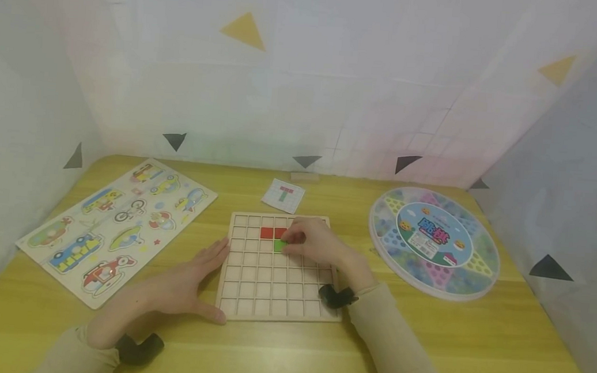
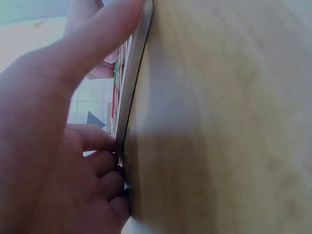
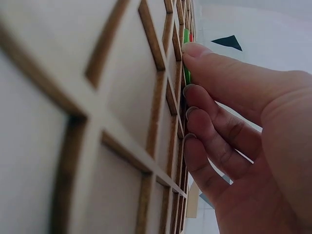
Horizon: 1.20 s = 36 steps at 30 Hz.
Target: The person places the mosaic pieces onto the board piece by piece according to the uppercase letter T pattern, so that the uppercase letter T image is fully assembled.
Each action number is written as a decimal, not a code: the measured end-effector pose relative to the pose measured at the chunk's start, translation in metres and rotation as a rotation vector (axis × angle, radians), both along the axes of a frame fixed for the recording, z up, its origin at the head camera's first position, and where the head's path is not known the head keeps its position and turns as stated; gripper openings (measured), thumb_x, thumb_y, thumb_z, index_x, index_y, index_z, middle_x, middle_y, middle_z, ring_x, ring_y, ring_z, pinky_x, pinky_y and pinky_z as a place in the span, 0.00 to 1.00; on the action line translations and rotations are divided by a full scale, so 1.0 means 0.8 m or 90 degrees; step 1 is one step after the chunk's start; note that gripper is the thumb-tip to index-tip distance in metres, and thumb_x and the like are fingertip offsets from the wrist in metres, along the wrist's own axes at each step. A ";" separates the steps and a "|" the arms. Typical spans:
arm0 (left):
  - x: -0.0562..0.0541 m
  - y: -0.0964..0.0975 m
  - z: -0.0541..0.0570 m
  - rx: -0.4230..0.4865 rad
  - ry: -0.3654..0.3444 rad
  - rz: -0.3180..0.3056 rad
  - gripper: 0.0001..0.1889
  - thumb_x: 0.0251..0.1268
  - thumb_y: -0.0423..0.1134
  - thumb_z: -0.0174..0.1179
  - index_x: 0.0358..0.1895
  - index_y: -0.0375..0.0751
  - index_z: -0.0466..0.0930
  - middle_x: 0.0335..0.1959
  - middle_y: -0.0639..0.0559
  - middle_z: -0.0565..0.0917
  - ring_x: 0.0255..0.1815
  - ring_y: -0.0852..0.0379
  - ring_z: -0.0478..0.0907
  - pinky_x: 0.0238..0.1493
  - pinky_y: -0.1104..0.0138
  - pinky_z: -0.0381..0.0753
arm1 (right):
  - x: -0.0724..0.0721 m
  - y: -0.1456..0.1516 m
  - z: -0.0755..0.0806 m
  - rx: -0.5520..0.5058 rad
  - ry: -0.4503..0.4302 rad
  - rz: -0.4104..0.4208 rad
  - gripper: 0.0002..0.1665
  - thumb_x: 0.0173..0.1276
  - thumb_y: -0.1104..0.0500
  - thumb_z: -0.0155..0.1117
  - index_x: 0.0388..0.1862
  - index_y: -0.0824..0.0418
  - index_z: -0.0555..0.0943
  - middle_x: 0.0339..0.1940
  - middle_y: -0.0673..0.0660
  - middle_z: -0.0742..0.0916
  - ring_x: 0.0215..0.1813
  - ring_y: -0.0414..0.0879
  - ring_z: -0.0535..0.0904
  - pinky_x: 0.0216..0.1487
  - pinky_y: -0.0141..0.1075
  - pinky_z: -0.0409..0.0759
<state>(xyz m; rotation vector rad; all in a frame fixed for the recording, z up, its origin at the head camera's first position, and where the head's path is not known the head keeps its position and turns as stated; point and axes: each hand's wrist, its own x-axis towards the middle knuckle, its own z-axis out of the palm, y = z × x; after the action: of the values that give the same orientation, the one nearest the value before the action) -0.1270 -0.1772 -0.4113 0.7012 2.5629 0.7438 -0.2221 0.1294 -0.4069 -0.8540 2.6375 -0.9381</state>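
Note:
A wooden grid board (image 1: 253, 317) lies flat on the table, divided into square cells. Two red square tiles (image 1: 267, 233) show side by side in an upper row. My right hand (image 1: 320, 243) reaches over the board and pinches a green square tile (image 1: 278, 246) at the cell just below the right-hand red one. The right wrist view has thumb and index fingertips at the edges of the green tile (image 3: 187, 73); cells under the palm are hidden from above. My left hand (image 1: 182, 285) rests against the board's left edge, fingers extended along it and thumb at the near corner.
Behind the board lies a card (image 1: 284, 196) with a red and green T on a grid. A vehicle puzzle board (image 1: 119, 229) is at the left, a round game box (image 1: 435, 242) at the right. A small wooden block (image 1: 304, 177) sits by the back wall.

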 end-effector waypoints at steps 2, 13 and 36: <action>0.000 0.000 0.000 -0.001 0.001 0.001 0.71 0.40 0.73 0.70 0.82 0.41 0.40 0.83 0.45 0.35 0.81 0.35 0.37 0.77 0.41 0.47 | 0.000 0.000 0.000 0.001 0.006 0.004 0.10 0.62 0.55 0.75 0.43 0.53 0.89 0.35 0.43 0.84 0.40 0.40 0.77 0.46 0.34 0.79; 0.001 0.000 0.004 -0.003 -0.004 0.008 0.71 0.40 0.72 0.71 0.82 0.41 0.40 0.83 0.46 0.35 0.82 0.36 0.37 0.78 0.42 0.47 | 0.000 -0.001 0.001 -0.003 0.007 0.007 0.10 0.63 0.56 0.75 0.43 0.54 0.89 0.34 0.44 0.83 0.40 0.40 0.78 0.45 0.34 0.79; 0.001 0.001 0.003 0.009 0.001 -0.001 0.70 0.41 0.72 0.70 0.81 0.40 0.41 0.83 0.45 0.36 0.81 0.34 0.38 0.77 0.40 0.48 | 0.000 0.015 0.023 -0.053 -0.019 -0.020 0.10 0.63 0.57 0.74 0.43 0.57 0.89 0.39 0.46 0.87 0.43 0.44 0.79 0.47 0.39 0.80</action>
<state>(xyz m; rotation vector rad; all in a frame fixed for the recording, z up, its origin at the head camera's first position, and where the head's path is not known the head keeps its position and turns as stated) -0.1264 -0.1768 -0.4086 0.7086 2.5612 0.7618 -0.2220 0.1416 -0.3881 -0.8129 2.6105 -1.0662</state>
